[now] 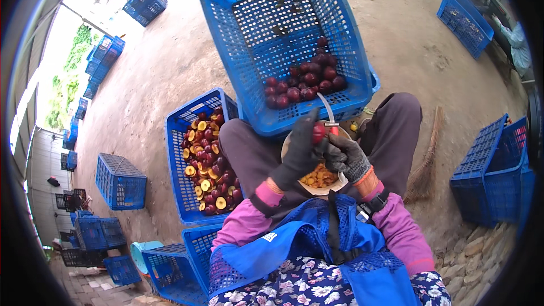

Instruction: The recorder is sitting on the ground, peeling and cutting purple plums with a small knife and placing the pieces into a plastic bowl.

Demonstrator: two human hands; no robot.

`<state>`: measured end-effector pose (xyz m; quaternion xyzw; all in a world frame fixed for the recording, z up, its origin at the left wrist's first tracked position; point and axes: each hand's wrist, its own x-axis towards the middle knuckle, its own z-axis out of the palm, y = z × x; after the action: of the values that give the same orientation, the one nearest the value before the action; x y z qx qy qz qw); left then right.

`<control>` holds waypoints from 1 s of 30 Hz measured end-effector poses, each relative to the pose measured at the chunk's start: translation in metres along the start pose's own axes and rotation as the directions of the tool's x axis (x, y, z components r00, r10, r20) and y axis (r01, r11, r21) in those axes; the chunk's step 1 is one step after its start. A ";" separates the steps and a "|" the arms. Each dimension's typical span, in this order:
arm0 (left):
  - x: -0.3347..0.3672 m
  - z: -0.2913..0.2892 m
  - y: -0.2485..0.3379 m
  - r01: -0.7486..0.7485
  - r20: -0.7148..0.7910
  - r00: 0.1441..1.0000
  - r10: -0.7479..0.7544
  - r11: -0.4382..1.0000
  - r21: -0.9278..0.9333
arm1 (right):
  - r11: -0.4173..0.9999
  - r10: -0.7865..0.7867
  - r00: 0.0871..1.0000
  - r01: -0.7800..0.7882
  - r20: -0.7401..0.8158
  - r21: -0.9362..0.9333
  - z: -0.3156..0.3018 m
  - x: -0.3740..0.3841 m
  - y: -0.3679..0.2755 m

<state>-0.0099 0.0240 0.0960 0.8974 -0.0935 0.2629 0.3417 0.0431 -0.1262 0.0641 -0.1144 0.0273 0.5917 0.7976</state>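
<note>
A dark red plum [319, 132] is gripped in my left hand [299, 156], which wears a dark glove. My right hand [350, 158], in a grey glove with an orange cuff, is closed on a knife [327, 107] with a curved blade and a red-orange handle. The blade points up and away, close beside the plum. Under both hands, between my knees, sits a pale bowl [340, 185] with orange plum stones and pulp [321, 177]. Tilted in front of me, a large blue crate [352, 88] has whole plums [310, 76] gathered at its near end.
Left of my knee, another blue crate [174, 153] is filled with cut plums [211, 161] showing yellow flesh. Blue crates [120, 184] stand along the left and a blue crate [492, 184] at the right. A broom [429, 158] lies right of my leg. At the far right is another person's sleeve [517, 45].
</note>
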 end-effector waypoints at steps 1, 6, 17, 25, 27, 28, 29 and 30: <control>-0.008 0.000 -0.011 0.154 -0.048 0.986 -0.160 0.980 -0.124 | 0.998 -0.041 0.998 0.042 0.037 -0.038 0.008 0.000 -0.003; -0.042 -0.010 -0.045 0.228 0.351 0.641 -0.683 -0.267 -0.936 | 0.641 -0.392 0.879 0.050 -0.270 -0.766 0.060 -0.012 -0.014; -0.028 -0.003 -0.010 0.105 0.603 0.505 -0.618 -0.649 -0.753 | -0.848 -0.433 0.561 0.012 0.706 -0.530 0.008 0.005 0.037; -0.032 0.008 -0.004 0.161 0.602 0.547 -0.582 -0.632 -0.758 | -0.799 -0.452 0.739 -0.087 0.500 -0.595 0.005 -0.002 0.039; -0.033 0.012 -0.003 0.212 0.562 0.538 -0.628 -0.545 -0.811 | -0.761 -0.488 0.724 -0.079 0.487 -0.644 -0.001 -0.001 0.040; -0.037 0.016 -0.007 0.202 0.560 0.540 -0.628 -0.550 -0.811 | -0.746 -0.505 0.720 -0.088 0.475 -0.660 -0.003 -0.001 0.042; -0.044 0.021 -0.015 0.192 0.558 0.542 -0.629 -0.554 -0.810 | -0.730 -0.523 0.716 -0.097 0.462 -0.676 -0.004 -0.001 0.044; -0.042 0.022 -0.015 0.185 0.559 0.544 -0.626 -0.560 -0.807 | -0.745 -0.525 0.718 -0.129 0.457 -0.654 -0.004 -0.001 0.045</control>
<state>-0.0308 0.0199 0.0513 0.1454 0.2174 0.0217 0.9649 0.0003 -0.1152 0.0536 -0.8525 -0.3979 -0.0774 0.3301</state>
